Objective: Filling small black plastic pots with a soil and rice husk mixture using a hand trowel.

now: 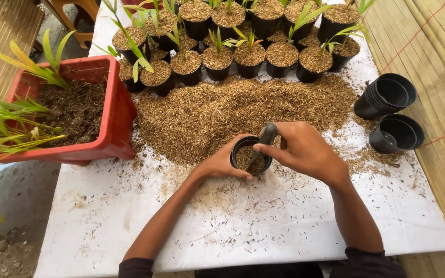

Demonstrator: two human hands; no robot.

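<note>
White sheet (263, 226) under husk heap (233, 116)

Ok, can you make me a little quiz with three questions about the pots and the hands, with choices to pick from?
1. Where is the red tub?
A. On the left side of the white table
B. Between the two hands
C. On top of the empty pot stacks

2. How many stacks of empty black pots lie on the right?
A. Five
B. Two
C. None

3. What is the right hand doing?
A. Lying flat on the table
B. Holding a leaf
C. Holding a grey scoop over the small black pot

Answers:
1 A, the tub with dark soil sits at the table's left edge.
2 B, two stacks lie on their sides there.
3 C, its grip is closed on the scoop handle, while the left hand steadies the pot.
</note>
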